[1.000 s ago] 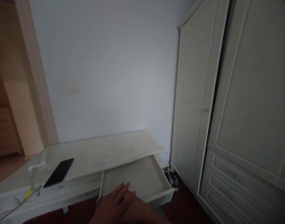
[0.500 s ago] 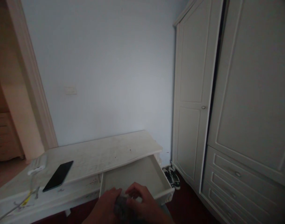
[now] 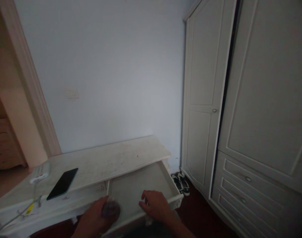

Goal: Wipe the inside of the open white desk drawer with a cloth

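Observation:
My left hand [image 3: 96, 213] grips a dark grey, rounded bundle [image 3: 111, 211] that looks like rolled cloth, blurred at its edges. The bundle is over the front left part of a pulled-out drawer [image 3: 131, 191] in a white desk. Across from it, my right hand [image 3: 155, 203] hovers above the drawer's front right part. Its fingers are bent, with a gap between them and the thumb, and nothing shows in the grip. The bare floor of the drawer is visible between the hands.
On the white desk top [image 3: 121, 155] lie a dark tablet [image 3: 63, 183] and a white power strip [image 3: 40, 172] with a cable [image 3: 16, 214]. A pair of sneakers [image 3: 181, 183] stands on the dark red floor beside a tall wardrobe [image 3: 202, 99]. A wall is behind the desk.
My hands were together around the grey bundle. Now they are apart: the left has moved left with the bundle, and the right has let go and shifted slightly right.

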`<action>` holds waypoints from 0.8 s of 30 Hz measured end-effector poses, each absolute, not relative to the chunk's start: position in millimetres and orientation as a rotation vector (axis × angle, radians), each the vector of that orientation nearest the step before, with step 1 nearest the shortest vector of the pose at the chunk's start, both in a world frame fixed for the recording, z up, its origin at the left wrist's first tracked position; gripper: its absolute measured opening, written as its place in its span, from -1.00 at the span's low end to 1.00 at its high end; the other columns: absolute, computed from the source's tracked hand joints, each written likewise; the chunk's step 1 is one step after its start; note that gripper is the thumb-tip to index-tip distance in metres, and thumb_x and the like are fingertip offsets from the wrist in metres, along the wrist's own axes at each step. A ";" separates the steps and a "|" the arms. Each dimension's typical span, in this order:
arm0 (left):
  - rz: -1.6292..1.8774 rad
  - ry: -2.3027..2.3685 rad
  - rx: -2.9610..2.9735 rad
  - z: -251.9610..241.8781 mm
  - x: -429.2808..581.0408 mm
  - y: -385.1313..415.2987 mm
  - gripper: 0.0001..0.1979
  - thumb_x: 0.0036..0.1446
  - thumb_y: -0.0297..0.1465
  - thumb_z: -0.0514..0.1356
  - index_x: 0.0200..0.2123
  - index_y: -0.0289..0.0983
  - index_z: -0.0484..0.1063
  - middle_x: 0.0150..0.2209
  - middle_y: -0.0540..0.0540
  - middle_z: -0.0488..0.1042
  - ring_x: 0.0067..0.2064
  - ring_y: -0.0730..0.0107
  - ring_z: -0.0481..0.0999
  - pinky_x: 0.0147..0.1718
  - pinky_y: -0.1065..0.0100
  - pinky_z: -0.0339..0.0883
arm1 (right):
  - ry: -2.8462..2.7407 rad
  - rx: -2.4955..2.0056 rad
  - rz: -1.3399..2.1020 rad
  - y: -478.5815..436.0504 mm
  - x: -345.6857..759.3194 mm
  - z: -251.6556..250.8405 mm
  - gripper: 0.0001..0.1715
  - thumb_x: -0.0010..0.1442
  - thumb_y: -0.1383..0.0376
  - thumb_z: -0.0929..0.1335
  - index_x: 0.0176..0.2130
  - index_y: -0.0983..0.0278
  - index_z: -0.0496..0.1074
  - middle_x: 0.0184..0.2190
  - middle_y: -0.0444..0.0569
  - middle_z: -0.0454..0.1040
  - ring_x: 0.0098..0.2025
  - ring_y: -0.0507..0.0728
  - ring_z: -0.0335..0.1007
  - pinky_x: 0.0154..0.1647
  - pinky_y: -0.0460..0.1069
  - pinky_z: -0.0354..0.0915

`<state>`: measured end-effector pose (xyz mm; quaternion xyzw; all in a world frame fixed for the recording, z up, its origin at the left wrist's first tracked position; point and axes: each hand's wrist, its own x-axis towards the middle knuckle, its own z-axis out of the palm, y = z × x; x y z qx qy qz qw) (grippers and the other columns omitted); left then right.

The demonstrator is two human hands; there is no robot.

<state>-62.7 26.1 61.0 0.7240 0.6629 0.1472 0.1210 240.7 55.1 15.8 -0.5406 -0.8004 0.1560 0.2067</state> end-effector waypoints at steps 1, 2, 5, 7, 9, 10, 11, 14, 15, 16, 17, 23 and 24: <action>0.489 1.909 2.071 50.2 -63.6 32.0 -0.44 0.03 -0.07 0.30 0.09 -0.13 0.60 0.05 -0.11 0.67 0.10 -0.05 0.62 0.10 0.15 0.42 | -2.234 -1.527 0.414 54.1 239.1 16.4 -0.71 0.30 0.04 0.39 -0.09 0.12 0.57 -0.25 -0.09 0.67 -0.13 0.20 0.58 -0.13 -0.01 0.24; 0.532 1.914 2.054 42.5 -64.4 37.8 -0.42 0.02 -0.03 0.30 0.09 -0.12 0.60 0.06 -0.10 0.67 0.10 -0.05 0.62 0.08 0.17 0.43 | -2.237 -1.543 0.400 53.2 238.2 17.0 -0.71 0.30 0.04 0.39 -0.09 0.12 0.57 -0.25 -0.09 0.67 -0.13 0.21 0.59 -0.13 0.00 0.25; 0.509 2.031 2.129 39.0 -64.1 54.6 -0.36 -0.01 0.01 0.34 0.11 -0.14 0.58 0.16 -0.16 0.61 0.20 -0.11 0.55 0.14 0.14 0.38 | -2.254 -1.565 0.354 51.5 238.3 19.0 -0.70 0.34 0.03 0.35 -0.11 0.12 0.58 -0.25 -0.07 0.68 -0.13 0.22 0.60 -0.14 0.01 0.27; 0.444 2.085 2.222 47.6 -60.0 66.7 -0.41 0.09 -0.02 0.29 0.14 -0.17 0.56 0.18 -0.22 0.58 0.21 -0.09 0.53 0.13 0.11 0.37 | -2.268 -1.571 0.319 50.6 238.5 19.8 -0.67 0.36 0.01 0.33 -0.12 0.13 0.58 -0.24 -0.06 0.68 -0.13 0.23 0.61 -0.13 0.02 0.28; 0.406 2.152 2.328 57.7 -53.6 79.9 -0.50 0.21 -0.13 0.24 0.16 -0.19 0.54 0.16 -0.24 0.57 0.18 -0.05 0.53 0.09 0.09 0.36 | -2.278 -1.579 0.296 49.9 237.9 20.0 -0.66 0.37 0.01 0.32 -0.12 0.13 0.58 -0.23 -0.04 0.68 -0.13 0.23 0.62 -0.13 0.02 0.29; 0.392 2.206 2.380 61.6 -50.0 86.5 -0.53 0.22 -0.21 0.24 0.17 -0.19 0.53 0.15 -0.25 0.56 0.17 -0.04 0.52 0.09 0.07 0.36 | -2.280 -1.582 0.282 49.6 237.4 19.7 -0.66 0.37 0.01 0.32 -0.12 0.14 0.58 -0.22 -0.04 0.68 -0.13 0.23 0.62 -0.12 0.02 0.30; 0.378 2.269 2.425 64.3 -46.6 92.8 -0.54 0.20 -0.30 0.25 0.17 -0.18 0.52 0.15 -0.24 0.55 0.17 -0.04 0.51 0.10 0.05 0.34 | -2.282 -1.587 0.265 49.3 236.7 19.2 -0.66 0.38 0.01 0.32 -0.11 0.14 0.58 -0.22 -0.03 0.68 -0.13 0.24 0.62 -0.11 0.03 0.31; 0.399 2.395 2.481 64.9 -40.4 105.5 -0.52 0.14 -0.43 0.27 0.16 -0.17 0.52 0.16 -0.21 0.52 0.19 -0.02 0.47 0.12 0.03 0.32 | -2.280 -1.594 0.211 48.7 235.3 16.5 -0.65 0.39 0.02 0.30 -0.10 0.15 0.58 -0.21 -0.01 0.68 -0.13 0.25 0.63 -0.11 0.04 0.32; 0.429 2.384 2.470 63.2 -40.4 106.6 -0.54 0.14 -0.43 0.27 0.14 -0.18 0.53 0.16 -0.21 0.52 0.18 0.01 0.47 0.11 0.06 0.34 | -2.276 -1.593 0.197 48.5 235.1 15.3 -0.65 0.39 0.02 0.30 -0.10 0.15 0.57 -0.20 -0.01 0.68 -0.13 0.25 0.63 -0.11 0.04 0.32; 0.470 2.353 2.442 60.9 -41.5 105.7 -0.56 0.15 -0.40 0.27 0.12 -0.20 0.53 0.17 -0.20 0.51 0.16 0.03 0.49 0.11 0.09 0.35 | -2.271 -1.591 0.186 48.5 235.0 14.1 -0.65 0.40 0.02 0.30 -0.09 0.15 0.57 -0.20 -0.01 0.68 -0.14 0.24 0.63 -0.11 0.04 0.32; 0.526 2.306 2.399 58.3 -43.8 102.5 -0.57 0.16 -0.37 0.27 0.11 -0.21 0.53 0.18 -0.20 0.51 0.15 0.06 0.50 0.10 0.13 0.37 | -2.267 -1.592 0.178 48.4 235.0 13.0 -0.65 0.40 0.02 0.30 -0.09 0.15 0.57 -0.20 -0.01 0.68 -0.14 0.24 0.63 -0.11 0.03 0.32; 0.673 1.918 2.019 37.7 -68.7 36.8 -0.60 0.17 -0.02 0.25 -0.04 -0.11 0.58 -0.06 -0.05 0.68 -0.01 0.07 0.65 -0.05 0.26 0.48 | -2.282 -1.603 0.134 46.9 234.7 12.8 -0.65 0.42 0.04 0.28 -0.11 0.16 0.57 -0.21 0.00 0.68 -0.15 0.23 0.62 -0.14 0.03 0.31; 0.638 1.893 1.987 33.1 -72.0 22.5 -0.59 0.16 0.02 0.24 -0.07 -0.08 0.58 -0.09 -0.02 0.70 -0.03 0.06 0.66 -0.07 0.26 0.49 | -2.288 -1.609 0.126 46.4 234.4 13.8 -0.64 0.42 0.05 0.27 -0.11 0.16 0.56 -0.21 0.01 0.68 -0.15 0.23 0.62 -0.14 0.03 0.31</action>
